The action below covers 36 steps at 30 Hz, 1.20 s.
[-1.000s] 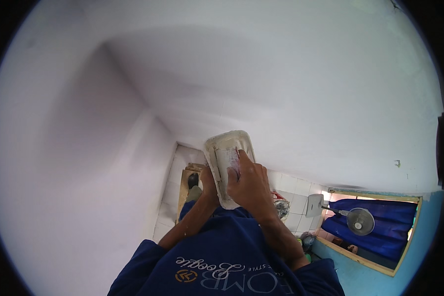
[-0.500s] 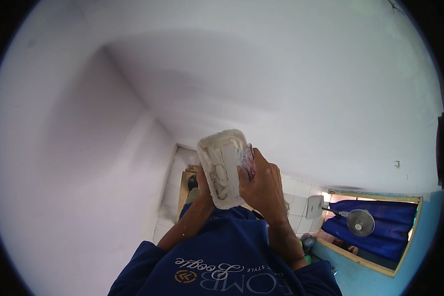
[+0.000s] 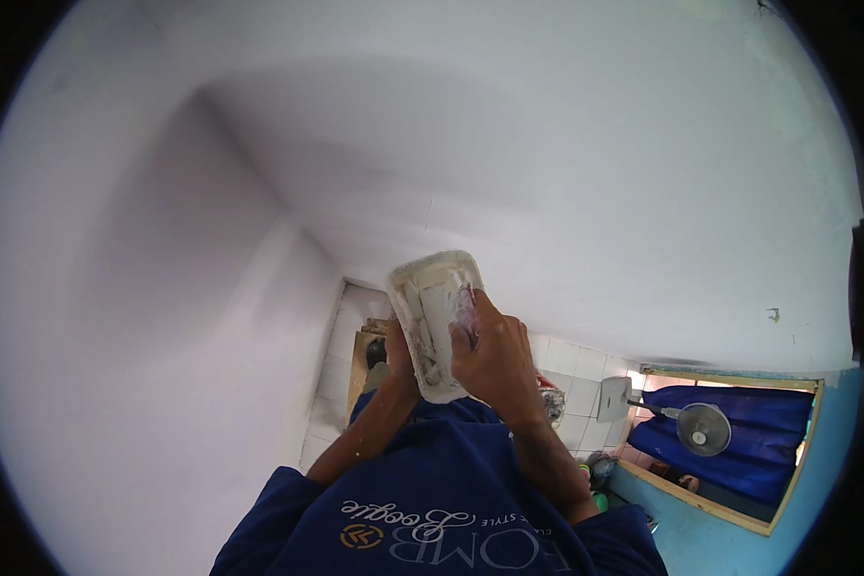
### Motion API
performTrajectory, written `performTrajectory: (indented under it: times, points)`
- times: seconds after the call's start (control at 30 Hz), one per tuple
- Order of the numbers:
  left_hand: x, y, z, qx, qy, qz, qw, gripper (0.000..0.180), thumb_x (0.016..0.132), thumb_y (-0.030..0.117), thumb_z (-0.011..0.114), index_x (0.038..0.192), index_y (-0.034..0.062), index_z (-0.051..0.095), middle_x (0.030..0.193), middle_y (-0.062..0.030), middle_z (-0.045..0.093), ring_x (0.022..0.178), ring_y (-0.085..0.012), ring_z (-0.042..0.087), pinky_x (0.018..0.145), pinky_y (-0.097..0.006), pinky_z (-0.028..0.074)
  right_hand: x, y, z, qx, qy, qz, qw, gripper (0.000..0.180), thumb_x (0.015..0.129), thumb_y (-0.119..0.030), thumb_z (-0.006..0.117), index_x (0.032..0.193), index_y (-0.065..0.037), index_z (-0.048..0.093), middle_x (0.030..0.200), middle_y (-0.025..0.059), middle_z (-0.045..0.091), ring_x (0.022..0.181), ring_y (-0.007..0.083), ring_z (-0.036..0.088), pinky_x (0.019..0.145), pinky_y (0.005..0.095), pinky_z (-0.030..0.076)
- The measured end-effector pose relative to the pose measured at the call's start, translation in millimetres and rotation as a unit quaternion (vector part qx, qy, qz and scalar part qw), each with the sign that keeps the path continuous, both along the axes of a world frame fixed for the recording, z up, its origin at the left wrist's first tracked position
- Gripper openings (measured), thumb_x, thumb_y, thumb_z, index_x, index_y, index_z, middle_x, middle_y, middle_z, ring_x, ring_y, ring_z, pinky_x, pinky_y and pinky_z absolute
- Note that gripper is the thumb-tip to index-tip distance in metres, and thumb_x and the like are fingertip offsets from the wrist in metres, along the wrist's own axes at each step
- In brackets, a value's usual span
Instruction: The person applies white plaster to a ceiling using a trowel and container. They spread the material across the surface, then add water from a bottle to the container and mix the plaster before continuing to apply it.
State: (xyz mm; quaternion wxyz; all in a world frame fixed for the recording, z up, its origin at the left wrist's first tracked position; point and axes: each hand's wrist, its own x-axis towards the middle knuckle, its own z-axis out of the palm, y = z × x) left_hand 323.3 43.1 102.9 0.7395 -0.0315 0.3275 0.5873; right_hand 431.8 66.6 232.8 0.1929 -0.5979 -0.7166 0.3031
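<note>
L hand (image 3: 401, 357) grips tray (image 3: 444, 264) at its L side, midair, fingers mostly hidden, prob to steady it; R hand (image 3: 494, 353) fingers clamp scraper (image 3: 439, 312) by its handle (image 3: 467, 309), prob for blade control inside tray.

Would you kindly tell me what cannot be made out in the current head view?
In the head view:
Left hand: most fingers hidden behind the tray.
Flat tool: its grip is partly covered by the right hand.
Red-and-grey item: too small, partly behind the right forearm.
Dark object: cut off by the lens rim.
</note>
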Motion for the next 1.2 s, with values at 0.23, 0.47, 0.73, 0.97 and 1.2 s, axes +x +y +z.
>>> performTrajectory:
  times: [0.23,0.47,0.73,0.97,1.2]
  points:
    - [5,-6,-20,-0.006,0.125,-0.009,0.992,0.056,0.107,0.048,0.032,0.144,0.0084,0.046,0.132,-0.0127,0.059,0.118,-0.0259,0.061,0.098,-0.039,0.054,-10,-1,-3,-0.018,-0.013,0.009,1.0,0.048,0.086,-0.012,0.064,0.127,0.011,0.053,0.085,0.0297,0.068,0.086,0.0479,0.067,0.09,0.0518,0.049]
    - [8,-6,-15,0.009,0.1,0.025,0.995,0.053,0.107,0.045,0.031,0.14,0.008,0.049,0.13,-0.0121,0.06,0.112,-0.0253,0.064,0.093,-0.039,0.057,-13,6,-5,-0.04,-0.026,0.008,0.999,0.042,0.086,-0.012,0.064,0.122,0.008,0.057,0.089,0.0299,0.068,0.087,0.0473,0.067,0.087,0.0524,0.05]
    - [4,-4,-1,0.009,-0.057,0.034,0.998,0.062,0.106,0.052,0.028,0.144,0.0077,0.047,0.131,-0.0158,0.06,0.114,-0.0291,0.064,0.095,-0.042,0.058,12,3,11,-0.043,0.061,-0.013,0.997,0.032,0.085,-0.006,0.063,0.113,0.009,0.059,0.084,0.029,0.068,0.08,0.0456,0.069,0.073,0.0462,0.053]
    - [-1,-3,7,0.037,-0.023,-0.001,0.999,0.07,0.104,0.06,0.025,0.148,0.0092,0.043,0.135,-0.0163,0.058,0.118,-0.0305,0.062,0.097,-0.044,0.057,17,14,1,-0.011,0.038,0.016,0.999,0.031,0.083,-0.007,0.065,0.111,0.006,0.06,0.081,0.0265,0.068,0.077,0.0429,0.068,0.074,0.048,0.052]
    - [-6,-7,3,0.022,-0.027,-0.001,0.999,0.069,0.104,0.06,0.025,0.148,0.0098,0.042,0.136,-0.0161,0.058,0.119,-0.03,0.062,0.097,-0.044,0.057,21,29,19,-0.005,-0.026,-0.028,0.999,0.028,0.082,-0.01,0.065,0.106,0.004,0.061,0.077,0.0257,0.067,0.075,0.0452,0.067,0.072,0.0503,0.052]
